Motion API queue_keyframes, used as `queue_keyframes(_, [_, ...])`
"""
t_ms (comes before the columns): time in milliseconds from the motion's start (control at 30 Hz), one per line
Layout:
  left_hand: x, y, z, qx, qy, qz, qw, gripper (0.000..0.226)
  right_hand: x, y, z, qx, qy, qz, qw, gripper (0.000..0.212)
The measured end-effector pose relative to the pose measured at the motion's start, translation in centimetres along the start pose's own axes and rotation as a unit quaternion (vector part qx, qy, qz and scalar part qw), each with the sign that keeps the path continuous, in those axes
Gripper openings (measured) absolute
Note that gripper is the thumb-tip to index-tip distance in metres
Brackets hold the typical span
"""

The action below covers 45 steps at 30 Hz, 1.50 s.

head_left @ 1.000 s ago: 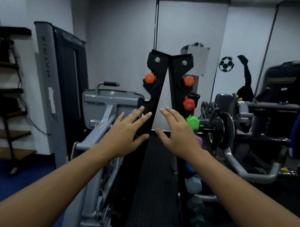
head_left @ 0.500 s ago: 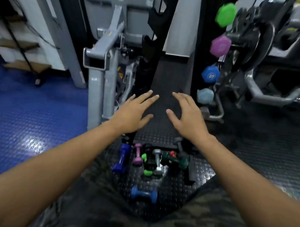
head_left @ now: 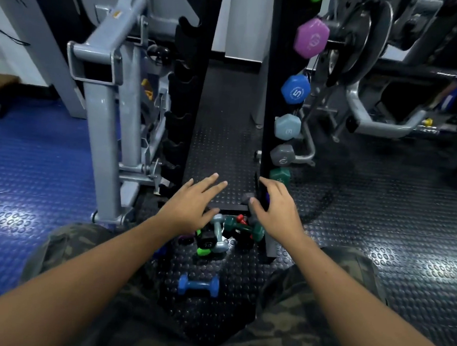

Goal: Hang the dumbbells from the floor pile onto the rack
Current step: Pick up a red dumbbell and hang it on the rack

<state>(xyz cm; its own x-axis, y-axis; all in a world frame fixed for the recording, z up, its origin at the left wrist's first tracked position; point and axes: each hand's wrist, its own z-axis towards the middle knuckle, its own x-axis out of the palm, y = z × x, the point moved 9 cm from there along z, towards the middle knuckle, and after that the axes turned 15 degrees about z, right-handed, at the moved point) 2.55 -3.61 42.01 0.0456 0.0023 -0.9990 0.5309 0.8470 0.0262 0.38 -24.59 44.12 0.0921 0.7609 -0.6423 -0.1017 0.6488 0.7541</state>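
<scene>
A pile of small dumbbells point(head_left: 220, 234) lies on the black studded floor at the foot of the black rack point(head_left: 272, 96). In it I see a light grey-blue one point(head_left: 218, 233), a dark green one point(head_left: 243, 226), a black one with green ends and a purple end. A blue dumbbell point(head_left: 198, 285) lies apart, nearer me. My left hand point(head_left: 192, 205) hovers open above the pile's left side. My right hand point(head_left: 275, 208) hovers open beside the rack's right post, holding nothing. On that post hang purple point(head_left: 311, 37), blue point(head_left: 295, 89), pale blue point(head_left: 287, 127), grey and green dumbbells.
A grey machine frame point(head_left: 105, 111) stands close on the left of the rack. Another machine with grey tubing point(head_left: 379, 121) fills the right background. Blue flooring point(head_left: 28, 166) lies to the left. My camouflage-clad knees are at the bottom edge.
My view has dropped from the rack's top to the floor pile. Both open hands have come down with it and now hover just above the dumbbells.
</scene>
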Motion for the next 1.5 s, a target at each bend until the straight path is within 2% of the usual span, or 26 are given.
queue_keyframes(333, [14.1,-3.5,7.2,0.035,0.108,-0.012,0.994,0.078,6.3,-12.7,1.1,0.155,0.049,-0.064,0.985,0.061])
queue_keyframes(500, [21.8,-4.1,10.4,0.054,0.149,-0.004,0.987,0.078,10.7,-18.8,2.7,0.191,0.093,-0.081,0.974,0.059])
queue_keyframes(700, [30.5,-3.5,14.6,0.020,0.203,-0.040,0.978,0.084,15.3,-27.1,4.2,0.245,0.135,-0.079,0.957,0.062])
queue_keyframes(833, [35.5,-3.4,17.6,0.010,0.237,-0.016,0.971,0.092,17.6,-32.0,5.5,0.270,0.161,-0.089,0.945,0.068])
queue_keyframes(1033, [43.5,-3.2,18.7,-0.015,0.299,-0.069,0.952,0.099,19.8,-37.7,7.2,0.297,0.161,-0.080,0.938,0.065])
queue_keyframes(1300, [46.6,-4.0,18.9,0.011,0.304,-0.054,0.951,0.100,21.6,-40.6,8.0,0.296,0.187,-0.128,0.928,0.064])
queue_keyframes(1500, [47.6,-4.2,18.7,0.010,0.300,-0.050,0.953,0.100,21.6,-41.6,8.6,0.291,0.168,-0.092,0.937,0.072])
